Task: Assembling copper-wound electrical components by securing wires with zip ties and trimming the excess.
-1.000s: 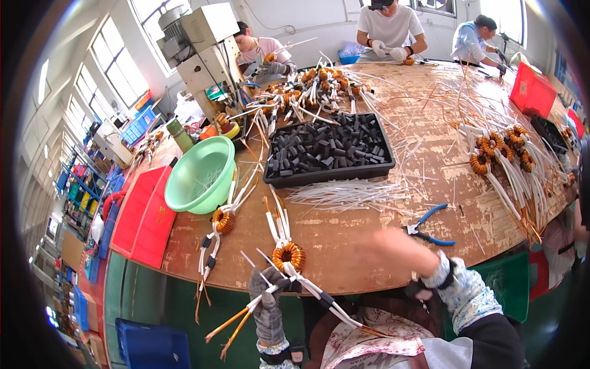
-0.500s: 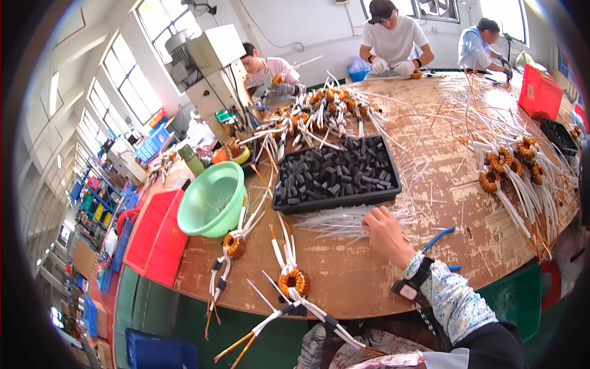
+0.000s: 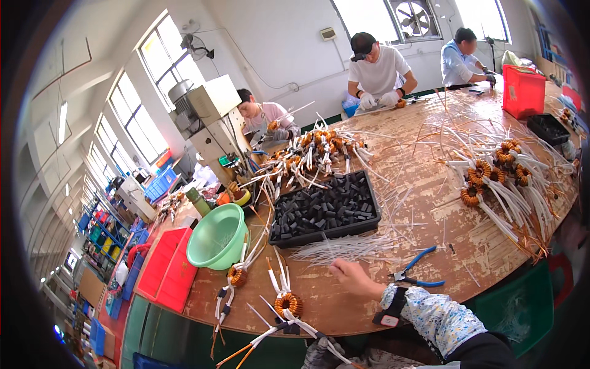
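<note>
My right hand (image 3: pixel 357 280) is bare, its fingers drawn together beside a pile of thin white plastic strips (image 3: pixel 344 249); whatever is pinched there is too fine to make out. At the lower edge, my left hand (image 3: pixel 321 355), in a grey glove, closes around a white-sleeved lead of a copper-wound ring coil (image 3: pixel 289 304). That coil lies at the table's near edge, its leads with black sleeves and bare copper ends hanging over. Another ring coil (image 3: pixel 237 275) lies to its left. Blue-handled cutters (image 3: pixel 424 282) rest, jaws toward my wrist, right of my right hand.
Behind the strips stands a black tray (image 3: pixel 326 234) of small black blocks. A green bowl (image 3: pixel 216 246) and red bin (image 3: pixel 161 270) are left. Coil heaps (image 3: pixel 319 147) lie behind the tray and at right (image 3: pixel 491 172). Three people work across the table.
The view has shifted, so the table sits lower and further left. My right hand has drawn slightly back from the strips and its fingers have closed. The cutters now show fully.
</note>
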Demonstrator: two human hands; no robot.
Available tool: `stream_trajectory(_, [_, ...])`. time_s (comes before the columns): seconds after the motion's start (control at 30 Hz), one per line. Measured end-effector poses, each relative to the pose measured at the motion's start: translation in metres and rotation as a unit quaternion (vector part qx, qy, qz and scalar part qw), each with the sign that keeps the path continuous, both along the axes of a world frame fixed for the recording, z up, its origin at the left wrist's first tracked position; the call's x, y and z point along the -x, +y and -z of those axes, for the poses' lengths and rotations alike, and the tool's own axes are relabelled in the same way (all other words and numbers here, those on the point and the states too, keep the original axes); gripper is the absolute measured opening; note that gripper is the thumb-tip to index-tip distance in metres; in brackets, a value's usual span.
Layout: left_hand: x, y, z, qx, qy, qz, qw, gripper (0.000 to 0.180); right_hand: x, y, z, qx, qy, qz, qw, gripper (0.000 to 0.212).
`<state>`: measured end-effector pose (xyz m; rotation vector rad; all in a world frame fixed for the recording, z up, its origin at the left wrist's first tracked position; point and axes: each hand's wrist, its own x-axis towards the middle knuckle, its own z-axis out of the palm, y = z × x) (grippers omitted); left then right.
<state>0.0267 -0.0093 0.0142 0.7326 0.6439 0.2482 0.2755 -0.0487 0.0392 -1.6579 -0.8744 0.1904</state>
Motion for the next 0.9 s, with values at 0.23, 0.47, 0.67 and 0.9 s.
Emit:
stream_trajectory(0.23, [-0.005, -0.022, -0.001, -0.066, -0.022, 0.061, 0.996, 0.022, 0.025, 0.008, 0.006, -0.035, 0.037, -0.064, 0.997, 0.017])
stream_trajectory(0.47, [-0.004, -0.046, -0.002, -0.072, -0.009, 0.023, 0.997, 0.024, 0.033, 0.013, 0.018, -0.010, 0.060, -0.115, 0.991, 0.016])
stream_trajectory(0.67, [0.006, -0.053, 0.011, -0.150, 0.006, 0.035, 0.988, 0.023, 0.029, 0.014, 0.024, 0.018, 0.049, -0.116, 0.992, 0.017])
stream_trajectory(0.9, [0.017, -0.056, 0.006, -0.165, -0.003, 0.103, 0.981, 0.023, 0.025, 0.013, 0.022, 0.021, 0.002, -0.123, 0.992, 0.018])
